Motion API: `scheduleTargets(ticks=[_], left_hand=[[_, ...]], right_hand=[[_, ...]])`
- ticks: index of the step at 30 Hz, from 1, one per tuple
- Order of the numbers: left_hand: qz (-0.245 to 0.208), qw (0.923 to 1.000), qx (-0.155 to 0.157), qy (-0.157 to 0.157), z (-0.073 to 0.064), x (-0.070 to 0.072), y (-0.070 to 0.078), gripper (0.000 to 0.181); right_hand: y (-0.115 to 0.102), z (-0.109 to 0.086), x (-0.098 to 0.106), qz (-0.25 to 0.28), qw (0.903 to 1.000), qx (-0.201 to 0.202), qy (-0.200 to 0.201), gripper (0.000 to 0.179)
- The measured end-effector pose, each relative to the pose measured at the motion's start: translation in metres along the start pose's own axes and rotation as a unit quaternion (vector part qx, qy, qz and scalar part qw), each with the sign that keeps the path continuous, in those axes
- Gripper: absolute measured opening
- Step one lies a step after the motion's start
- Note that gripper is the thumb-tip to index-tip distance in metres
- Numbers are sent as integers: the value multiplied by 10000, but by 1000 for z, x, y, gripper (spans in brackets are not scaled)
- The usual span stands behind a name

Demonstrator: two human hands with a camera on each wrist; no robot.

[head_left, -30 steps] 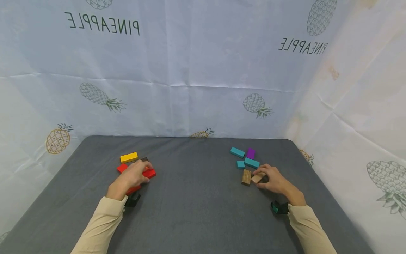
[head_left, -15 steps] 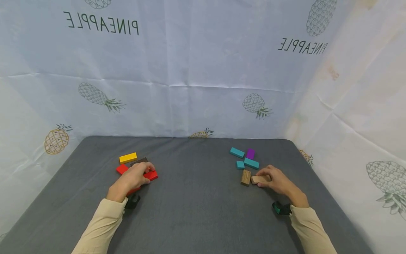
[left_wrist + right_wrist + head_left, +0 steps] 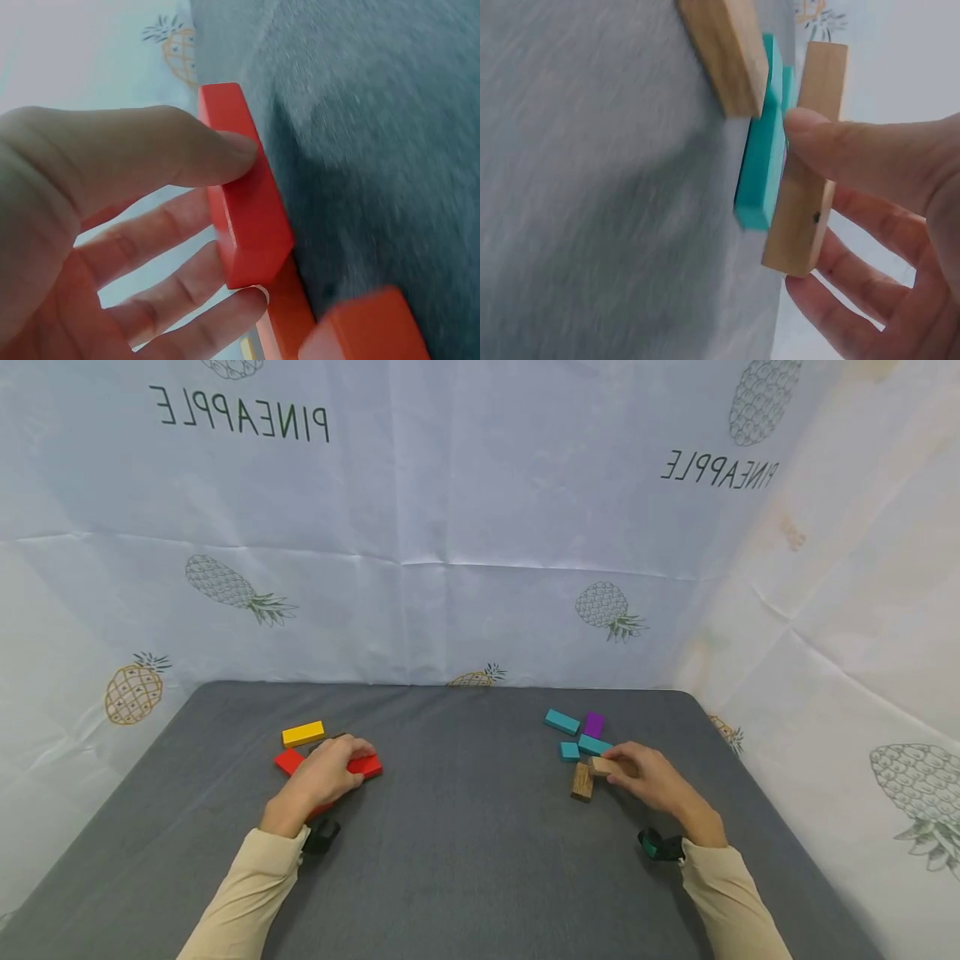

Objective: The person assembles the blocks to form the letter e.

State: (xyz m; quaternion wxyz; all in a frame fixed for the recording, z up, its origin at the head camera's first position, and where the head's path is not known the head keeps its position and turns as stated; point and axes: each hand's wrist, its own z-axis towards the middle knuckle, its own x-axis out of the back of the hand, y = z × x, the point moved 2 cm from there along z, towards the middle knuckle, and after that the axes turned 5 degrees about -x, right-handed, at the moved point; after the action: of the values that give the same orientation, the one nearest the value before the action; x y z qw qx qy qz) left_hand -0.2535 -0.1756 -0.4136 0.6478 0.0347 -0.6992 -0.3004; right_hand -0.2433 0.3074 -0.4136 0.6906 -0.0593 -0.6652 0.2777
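Note:
My left hand pinches a red wooden block between thumb and fingers, at the left of the table. In the left wrist view the block looks lifted, with two more red blocks at the bottom of that view. On the right side, my right hand pinches a light wooden block, thumb on one face and fingers on the other. A browner wooden block lies just in front of it, and a teal block sits behind it.
A yellow block lies beyond my left hand, with a dark block partly hidden beside it. Another red block is left of that hand. At the right lie several teal blocks and a purple block. A patterned white curtain stands behind the grey table.
My right hand has taken hold of the light wooden block and brought it up and slightly left, towards the teal blocks. My left hand has shifted slightly right with the red block.

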Motion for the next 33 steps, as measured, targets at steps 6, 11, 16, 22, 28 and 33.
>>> scheduleTargets(ticks=[6, 11, 16, 22, 28, 33], left_hand=[[24, 9998, 101, 181, 8, -4, 7, 36], [35, 9997, 104, 227, 17, -12, 14, 37], [3, 9994, 15, 332, 27, -19, 25, 36], [-92, 9996, -71, 260, 40, -28, 35, 37], [-24, 9994, -20, 338, 49, -33, 44, 37], [-59, 9995, -13, 311, 57, -37, 54, 38]], right_hand=[[-16, 15, -8, 109, 9992, 342, 169, 27], [-24, 27, -18, 187, 9987, 438, 169, 29], [-33, 41, -28, 198, 9978, 579, 246, 33], [-45, 56, -41, 328, 9975, 587, 231, 36], [-63, 70, -53, 560, 9962, 650, 145, 35], [-72, 80, -63, 568, 9970, 516, 60, 35]])
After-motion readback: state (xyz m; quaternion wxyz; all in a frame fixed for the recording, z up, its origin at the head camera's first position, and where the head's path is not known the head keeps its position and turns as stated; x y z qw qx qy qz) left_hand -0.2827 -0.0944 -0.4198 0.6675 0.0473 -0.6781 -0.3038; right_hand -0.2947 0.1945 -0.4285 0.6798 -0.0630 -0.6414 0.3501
